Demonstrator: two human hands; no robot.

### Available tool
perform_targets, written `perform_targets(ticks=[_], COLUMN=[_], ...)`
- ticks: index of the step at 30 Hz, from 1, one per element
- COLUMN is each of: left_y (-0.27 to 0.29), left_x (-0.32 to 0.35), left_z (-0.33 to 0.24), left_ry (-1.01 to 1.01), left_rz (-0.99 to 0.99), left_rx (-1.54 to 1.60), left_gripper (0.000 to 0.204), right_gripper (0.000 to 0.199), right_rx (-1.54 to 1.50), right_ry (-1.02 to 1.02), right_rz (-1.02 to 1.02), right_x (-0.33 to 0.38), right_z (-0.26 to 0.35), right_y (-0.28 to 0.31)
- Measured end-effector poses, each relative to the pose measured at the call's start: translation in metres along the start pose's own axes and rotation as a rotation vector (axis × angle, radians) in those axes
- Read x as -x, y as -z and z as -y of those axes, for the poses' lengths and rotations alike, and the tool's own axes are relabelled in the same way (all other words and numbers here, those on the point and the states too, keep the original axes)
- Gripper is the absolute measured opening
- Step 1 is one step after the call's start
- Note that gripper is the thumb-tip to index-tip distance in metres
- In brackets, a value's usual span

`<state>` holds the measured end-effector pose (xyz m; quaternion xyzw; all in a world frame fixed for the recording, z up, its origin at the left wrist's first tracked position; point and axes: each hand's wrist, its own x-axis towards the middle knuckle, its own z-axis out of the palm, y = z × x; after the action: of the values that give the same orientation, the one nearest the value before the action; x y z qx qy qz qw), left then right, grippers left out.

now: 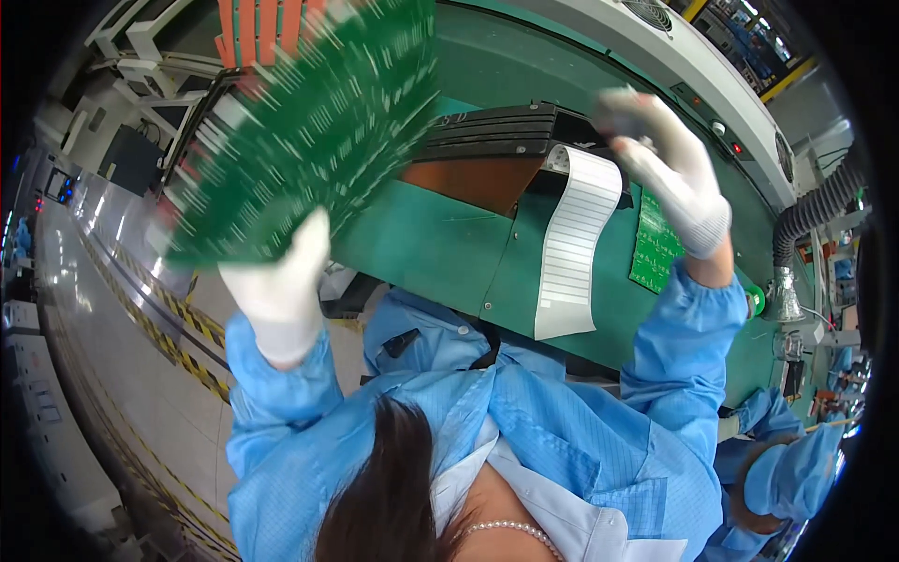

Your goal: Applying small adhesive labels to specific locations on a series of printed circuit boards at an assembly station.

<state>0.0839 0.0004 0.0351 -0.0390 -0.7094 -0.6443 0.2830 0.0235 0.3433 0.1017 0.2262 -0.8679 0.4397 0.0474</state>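
Observation:
My left hand, in a white glove, grips the near edge of a large green circuit board. The board is raised and tilted, and motion smears its components. My right hand, also gloved, is lifted over the right part of the bench, with its fingers curled round something dark and blurred. Below that hand a smaller green circuit board lies flat on the bench, partly hidden by my wrist and sleeve. Between my hands a long white strip of labels hangs curving toward the bench's front edge.
A black slatted fixture with a brown side panel stands on the green bench. Orange racks rise at the far left. A ribbed grey duct is at the right, near a co-worker's blue sleeve.

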Motion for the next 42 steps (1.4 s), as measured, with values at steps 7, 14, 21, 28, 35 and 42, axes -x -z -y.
perform_targets(ticks=[7,14,21,28,35,42], left_y=[-0.039,-0.045,-0.028,-0.027,0.001,0.021], left_x=[-0.039,0.021,0.052,0.046,0.064,0.096], left_z=[0.013,0.073,0.083,0.080,0.099,0.162], left_ry=[0.170,0.828,0.758,0.660,0.762,0.819], left_rz=[0.338,0.461,0.523,0.523,0.291,0.219], left_rx=[0.948,0.719,0.534,0.469,0.528,0.644], left_gripper=[0.024,0.041,0.033,0.029,0.028,0.034], right_gripper=[0.049,0.045,0.052,0.046,0.015,0.015], right_rx=[-0.227,0.811,0.890,0.931,1.204,0.965], right_ry=[0.131,0.259,0.255,0.343,0.736,0.800], right_rz=[-0.026,0.133,0.474,0.449,0.549,0.214], right_x=[-0.069,-0.155,-0.196,-0.203,-0.055,0.022], right_z=[0.034,0.109,0.098,0.084,0.096,0.117], right_y=[-0.034,0.013,-0.022,-0.017,-0.102,-0.054])
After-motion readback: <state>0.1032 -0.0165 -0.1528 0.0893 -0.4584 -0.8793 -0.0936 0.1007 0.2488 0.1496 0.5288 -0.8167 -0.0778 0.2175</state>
